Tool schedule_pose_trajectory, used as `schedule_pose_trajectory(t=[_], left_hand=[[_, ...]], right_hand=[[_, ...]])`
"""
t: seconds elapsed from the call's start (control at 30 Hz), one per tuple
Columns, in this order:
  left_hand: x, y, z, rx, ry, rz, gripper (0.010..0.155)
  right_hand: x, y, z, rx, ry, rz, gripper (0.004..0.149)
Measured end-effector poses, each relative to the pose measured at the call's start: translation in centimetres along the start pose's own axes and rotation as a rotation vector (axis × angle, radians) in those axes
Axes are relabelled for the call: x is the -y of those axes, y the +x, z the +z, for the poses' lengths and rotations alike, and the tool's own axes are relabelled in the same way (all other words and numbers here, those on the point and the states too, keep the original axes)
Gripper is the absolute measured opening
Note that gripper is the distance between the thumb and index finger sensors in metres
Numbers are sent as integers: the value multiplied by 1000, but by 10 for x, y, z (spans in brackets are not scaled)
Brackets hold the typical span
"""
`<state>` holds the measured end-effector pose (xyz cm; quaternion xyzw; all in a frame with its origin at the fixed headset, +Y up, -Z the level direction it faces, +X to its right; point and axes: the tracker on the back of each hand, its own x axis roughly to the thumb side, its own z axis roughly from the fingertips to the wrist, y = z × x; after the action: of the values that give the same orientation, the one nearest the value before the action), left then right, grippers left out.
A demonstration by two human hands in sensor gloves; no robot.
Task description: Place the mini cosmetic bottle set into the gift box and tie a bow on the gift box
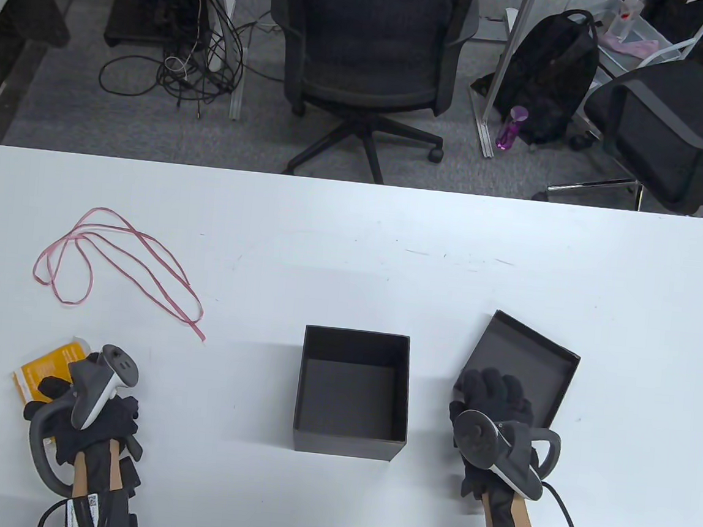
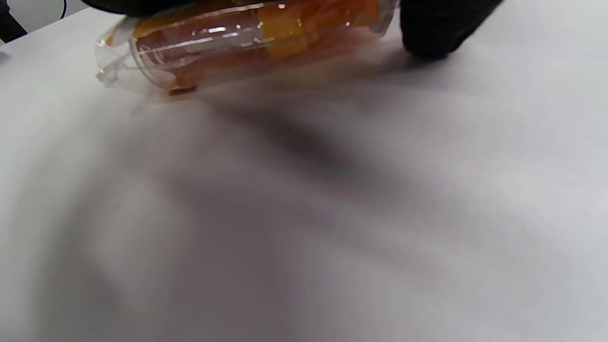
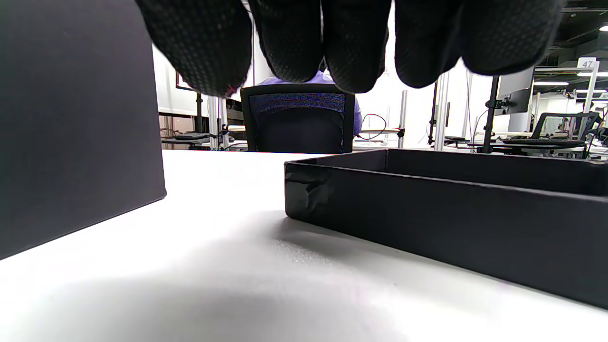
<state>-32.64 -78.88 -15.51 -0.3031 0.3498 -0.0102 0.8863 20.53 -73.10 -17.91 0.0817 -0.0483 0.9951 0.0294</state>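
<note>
The mini cosmetic bottle set, orange bottles in a clear pouch, lies on the table at the near left. My left hand is on top of it, with fingers curled over the pouch and the thumb at one end. The black gift box stands open and empty in the middle. Its lid lies upside down to the right. My right hand hovers over the lid's near left corner. Its fingers hang loosely above the rim and hold nothing. A pink ribbon lies loose at the far left.
The white table ends at a far edge, with office chairs, cables and a backpack on the floor behind it. The box wall stands close to the left of my right hand.
</note>
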Motion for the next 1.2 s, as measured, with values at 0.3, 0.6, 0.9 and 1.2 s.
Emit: schedule_pose_trajectory(t=[0.3, 0.6, 0.9, 1.2], left_hand=[[6, 10, -1, -27, 105, -166, 80], [8, 20, 0, -48, 165, -235, 62], [15, 21, -8, -97, 321, -168, 44], [7, 32, -5, -201, 354, -108, 45]], right_hand=[[-2, -8, -1, -33, 10, -16, 60], [-2, -11, -1, -45, 10, -37, 58], [-3, -11, -2, -45, 23, -51, 55], [-4, -9, -3, -39, 33, -34, 55]])
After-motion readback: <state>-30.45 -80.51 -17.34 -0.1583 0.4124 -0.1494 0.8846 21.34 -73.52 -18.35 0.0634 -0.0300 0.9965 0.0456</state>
